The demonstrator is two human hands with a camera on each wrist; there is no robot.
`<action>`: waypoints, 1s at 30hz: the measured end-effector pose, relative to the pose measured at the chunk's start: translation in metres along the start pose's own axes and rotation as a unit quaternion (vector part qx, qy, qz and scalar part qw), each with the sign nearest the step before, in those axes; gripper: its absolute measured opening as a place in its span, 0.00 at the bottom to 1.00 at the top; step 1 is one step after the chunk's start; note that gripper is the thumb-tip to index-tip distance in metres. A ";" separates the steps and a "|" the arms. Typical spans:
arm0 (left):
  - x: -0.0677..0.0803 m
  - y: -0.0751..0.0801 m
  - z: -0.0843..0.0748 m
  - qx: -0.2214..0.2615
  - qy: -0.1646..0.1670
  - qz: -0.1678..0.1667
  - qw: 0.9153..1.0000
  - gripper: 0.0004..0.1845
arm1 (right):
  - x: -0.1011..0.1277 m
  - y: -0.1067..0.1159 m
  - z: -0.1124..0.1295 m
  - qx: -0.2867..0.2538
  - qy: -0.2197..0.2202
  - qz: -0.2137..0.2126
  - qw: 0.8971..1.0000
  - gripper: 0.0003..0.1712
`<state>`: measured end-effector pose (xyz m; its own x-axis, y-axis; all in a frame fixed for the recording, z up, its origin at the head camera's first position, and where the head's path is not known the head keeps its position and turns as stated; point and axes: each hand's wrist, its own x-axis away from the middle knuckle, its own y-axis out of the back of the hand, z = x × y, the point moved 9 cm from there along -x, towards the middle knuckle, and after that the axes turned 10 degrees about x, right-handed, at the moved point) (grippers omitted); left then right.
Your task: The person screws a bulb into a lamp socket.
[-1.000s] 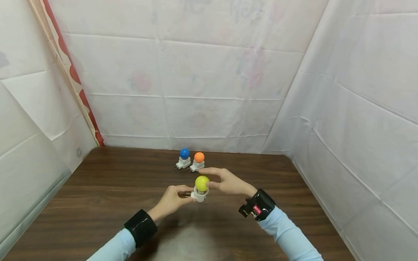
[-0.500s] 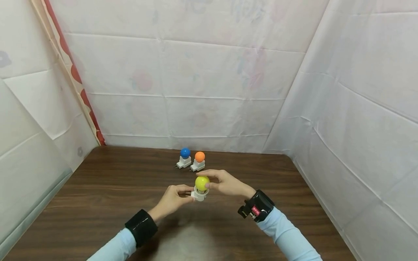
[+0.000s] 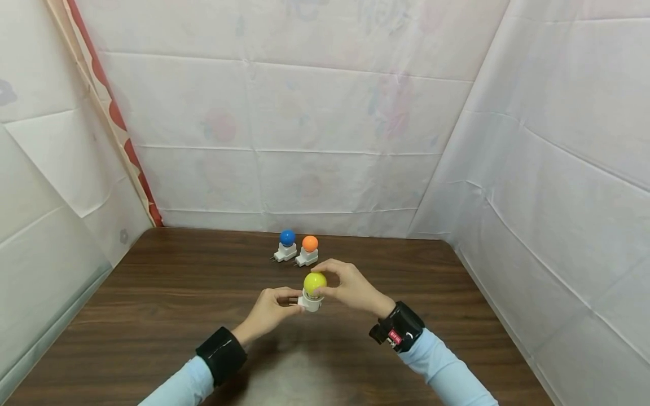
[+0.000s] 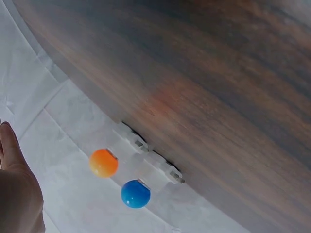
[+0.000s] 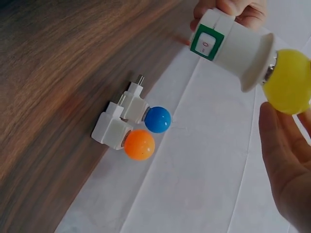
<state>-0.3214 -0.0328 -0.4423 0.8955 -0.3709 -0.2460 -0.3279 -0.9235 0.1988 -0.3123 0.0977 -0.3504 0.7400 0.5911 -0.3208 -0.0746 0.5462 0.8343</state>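
Over the middle of the table, my left hand [image 3: 269,313] pinches a white plug-in bulb socket [image 3: 311,304] at its plug end, between thumb and fingers. A yellow light bulb [image 3: 315,283] sits in the socket's mouth, a strip of its metal base showing at the rim in the right wrist view. My right hand [image 3: 352,286] holds the bulb from the right, thumb low on its near side and fingers curved over its top. A green-framed switch [image 5: 207,44] marks the socket's side. The left wrist view shows only part of my left hand [image 4: 17,184].
Behind the hands, near the table's back edge, stand two more white plug-in sockets, one with a blue bulb [image 3: 287,238], one with an orange bulb [image 3: 310,243]. The dark wooden table [image 3: 167,293] is walled by white sheeting [image 3: 315,113] at the back and sides.
My right hand has turned a little around the yellow bulb, its thumb sliding left across the front and its fingers bending more over the top. The left hand and socket have barely moved.
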 end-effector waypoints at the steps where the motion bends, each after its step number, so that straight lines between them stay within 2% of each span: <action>1: 0.000 -0.001 0.000 0.003 -0.004 0.002 1.000 0.16 | 0.000 0.000 0.000 0.000 -0.003 -0.005 1.000 0.25; 7: 0.002 -0.002 -0.002 0.006 -0.012 0.007 1.000 0.16 | 0.003 0.000 -0.001 -0.013 -0.025 -0.011 1.000 0.26; 14: 0.003 -0.002 -0.002 0.006 -0.001 0.017 1.000 0.17 | 0.005 -0.001 0.000 -0.030 -0.018 0.000 0.999 0.27; 17: 0.004 -0.003 0.000 0.007 0.005 0.024 1.000 0.17 | 0.006 -0.002 -0.002 -0.055 -0.014 0.014 0.998 0.27; 23: 0.006 -0.004 0.003 0.005 0.019 0.032 0.999 0.17 | 0.008 -0.011 -0.001 -0.106 0.000 0.071 0.992 0.26; 26: 0.008 -0.004 -0.004 0.004 0.018 0.031 0.999 0.16 | 0.009 -0.017 -0.001 -0.117 0.004 0.089 0.989 0.26; 30: 0.010 -0.003 -0.014 0.008 0.012 0.028 0.999 0.15 | 0.008 -0.018 -0.002 -0.113 -0.002 0.089 0.990 0.26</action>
<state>-0.3072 -0.0320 -0.4318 0.8825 -0.4201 -0.2113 -0.3828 -0.9028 0.1958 -0.3063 0.0940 -0.3695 0.7049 0.6871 -0.1759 -0.3505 0.5530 0.7558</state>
